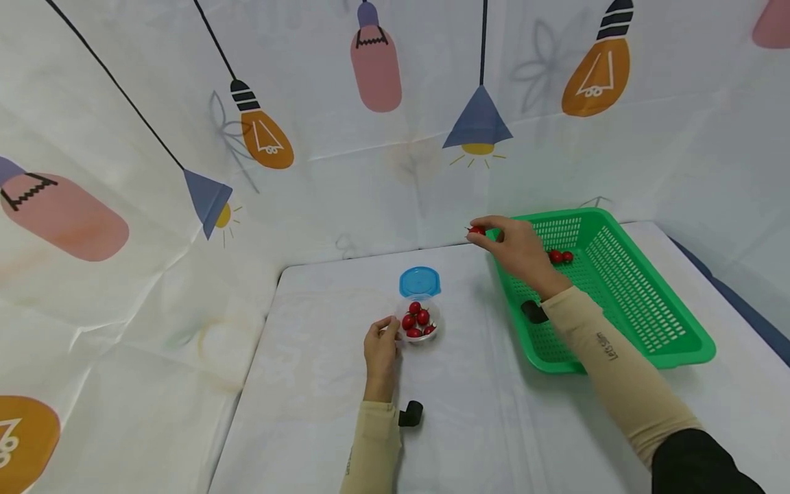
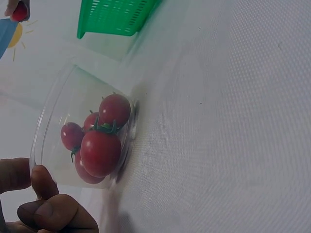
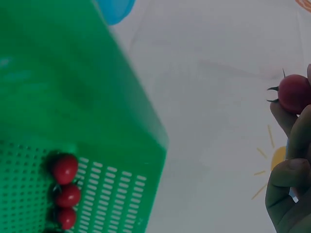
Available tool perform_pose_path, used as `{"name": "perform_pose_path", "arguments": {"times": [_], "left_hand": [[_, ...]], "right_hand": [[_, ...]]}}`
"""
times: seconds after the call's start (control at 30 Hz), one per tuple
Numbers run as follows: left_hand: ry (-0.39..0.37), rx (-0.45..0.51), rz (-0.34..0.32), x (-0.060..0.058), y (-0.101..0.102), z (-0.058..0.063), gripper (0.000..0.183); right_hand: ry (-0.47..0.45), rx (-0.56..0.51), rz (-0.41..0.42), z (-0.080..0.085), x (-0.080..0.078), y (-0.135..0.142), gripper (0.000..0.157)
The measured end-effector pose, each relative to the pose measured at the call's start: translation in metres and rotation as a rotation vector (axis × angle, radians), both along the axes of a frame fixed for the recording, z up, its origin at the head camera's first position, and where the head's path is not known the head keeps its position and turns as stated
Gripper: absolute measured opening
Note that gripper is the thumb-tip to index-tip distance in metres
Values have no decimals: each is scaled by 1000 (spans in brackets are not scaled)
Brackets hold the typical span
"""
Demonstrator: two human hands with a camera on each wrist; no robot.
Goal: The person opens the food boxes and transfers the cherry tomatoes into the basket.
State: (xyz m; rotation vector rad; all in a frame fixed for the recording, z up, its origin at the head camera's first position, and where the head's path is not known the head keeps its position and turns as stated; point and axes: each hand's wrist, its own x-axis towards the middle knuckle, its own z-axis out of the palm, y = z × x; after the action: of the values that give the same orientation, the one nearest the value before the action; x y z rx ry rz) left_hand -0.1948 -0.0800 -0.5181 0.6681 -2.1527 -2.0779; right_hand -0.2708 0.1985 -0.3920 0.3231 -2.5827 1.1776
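A clear plastic cup [image 2: 58,160] stands on the table with several cherry tomatoes [image 1: 415,321] inside. My left hand [image 1: 381,346] pinches the cup's rim between thumb and finger, as the left wrist view shows. Above the far left rim of the green basket [image 1: 623,302], my right hand [image 1: 515,250] holds one cherry tomato [image 3: 294,94] by the fingertips, its green stem end pointing outward. Three more cherry tomatoes [image 3: 66,195] lie together in the basket in the right wrist view; the forearm partly hides that area in the head view.
A blue lid [image 1: 420,281] lies just behind the cup on the white-covered table [image 1: 469,412]. The basket takes up the table's right side. Behind stands a cloth backdrop [image 1: 345,199] printed with lamps. Each wrist carries a small black camera [image 1: 411,414].
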Motion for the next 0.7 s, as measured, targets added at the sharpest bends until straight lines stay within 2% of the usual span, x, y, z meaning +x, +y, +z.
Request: {"name": "perform_pose_path", "arguments": {"times": [0.13,0.47,0.7], "left_hand": [[2,1,-4,0,-1,0,34],[6,4,-13,0,-2,1,36],[18,10,-7,0,-1,0,34]], "right_hand": [[-29,9,-4,-4,-3,12,47],[-69,-4,-5,-15,-11,45,43],[-78,164,-15,-26,-18,61,40]]}}
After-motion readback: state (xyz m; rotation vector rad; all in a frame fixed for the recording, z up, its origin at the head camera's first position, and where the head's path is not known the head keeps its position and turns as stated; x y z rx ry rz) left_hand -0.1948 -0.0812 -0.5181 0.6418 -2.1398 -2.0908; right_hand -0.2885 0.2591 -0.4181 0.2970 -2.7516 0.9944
